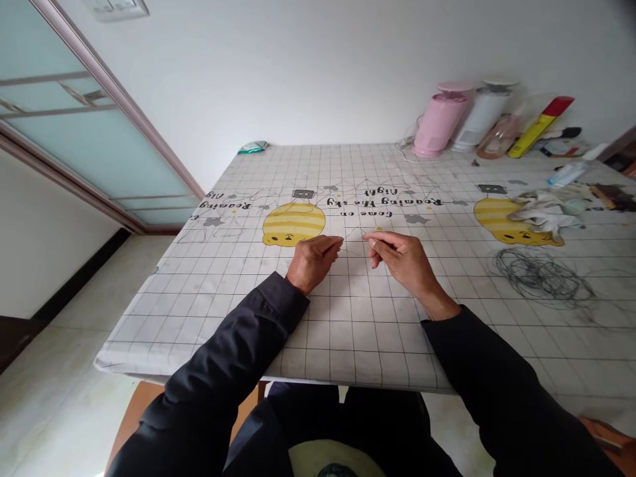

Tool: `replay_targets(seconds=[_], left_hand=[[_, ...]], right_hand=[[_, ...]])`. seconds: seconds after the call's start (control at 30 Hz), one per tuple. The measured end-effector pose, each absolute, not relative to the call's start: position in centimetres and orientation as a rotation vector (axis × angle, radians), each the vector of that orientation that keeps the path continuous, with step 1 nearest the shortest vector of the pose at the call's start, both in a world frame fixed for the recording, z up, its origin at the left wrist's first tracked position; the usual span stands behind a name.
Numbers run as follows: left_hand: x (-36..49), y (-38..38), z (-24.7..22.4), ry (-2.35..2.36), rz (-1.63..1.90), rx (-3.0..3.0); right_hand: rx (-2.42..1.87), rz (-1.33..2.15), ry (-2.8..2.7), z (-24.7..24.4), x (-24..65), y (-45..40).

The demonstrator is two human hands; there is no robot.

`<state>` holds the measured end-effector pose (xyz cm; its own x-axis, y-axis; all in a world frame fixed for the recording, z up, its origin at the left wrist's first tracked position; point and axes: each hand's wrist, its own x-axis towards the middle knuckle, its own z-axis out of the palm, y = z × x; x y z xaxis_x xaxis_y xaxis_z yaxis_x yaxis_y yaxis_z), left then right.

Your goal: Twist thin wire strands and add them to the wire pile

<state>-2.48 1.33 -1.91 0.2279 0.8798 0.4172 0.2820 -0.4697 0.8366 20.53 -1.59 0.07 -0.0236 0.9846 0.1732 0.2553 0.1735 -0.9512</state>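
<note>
Over the middle of the checked tablecloth (238, 298), my left hand (314, 260) is closed, its thumb and forefinger pinched together and pointing right. Opposite it, my right hand (400, 258) is also closed in a pinch, with the forefinger stretched toward the left hand. A very fine dark thread (354, 231) appears to run across the short gap between the fingertips. More fine strands of it lie loosely over the cloth beyond my hands, hard to follow. To the right of my right hand lies a loose tangle of dark thread (541, 275).
A crumpled pale cloth (546, 213) lies beyond the tangle. Along the wall stand a pink cylinder-shaped device (440, 122), a white one (481, 116), a yellow-and-red box (539, 129) and a clear bottle (576, 165). A green packet (254, 147) sits at the far left corner.
</note>
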Motion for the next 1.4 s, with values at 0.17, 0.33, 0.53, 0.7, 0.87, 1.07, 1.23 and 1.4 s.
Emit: replay_targets(seconds=[0.17, 0.33, 0.53, 0.7, 0.87, 1.07, 1.23, 1.4], left_hand=[[-2.3, 1.4, -2.5, 1.085, 1.229, 1.833], [-2.3, 1.6, -2.7, 1.079, 1.232, 1.933], [-2.2, 1.7, -3.2, 0.992, 1.271, 2.041], [-2.1, 1.8, -3.3, 1.042, 1.292, 1.94], [-1.7, 1.3, -2.9, 0.995, 1.278, 1.674], [-1.4, 0.2, -2.6, 0.906, 1.275, 1.696], [-2.0, 0.4, -2.3, 0.921, 1.392, 2.217], [-1.3, 0.0, -1.7, 0.903, 1.505, 2.709]], right_hand=[[-1.278, 0.904, -1.469, 0.8, 20.6, -1.8], [-1.329, 0.907, -1.451, 1.1, 20.4, -1.8], [-1.31, 0.905, -1.463, 1.1, 20.5, -1.8], [-1.324, 0.726, -1.653, 0.1, 21.5, -1.5], [-1.246, 0.648, -1.723, -0.1, 22.6, -1.4], [-1.167, 0.711, -1.603, 0.7, 23.2, -1.5], [-1.215, 0.642, -1.661, 0.0, 22.4, -1.5], [-1.246, 0.429, -1.738, -0.6, 20.7, -1.9]])
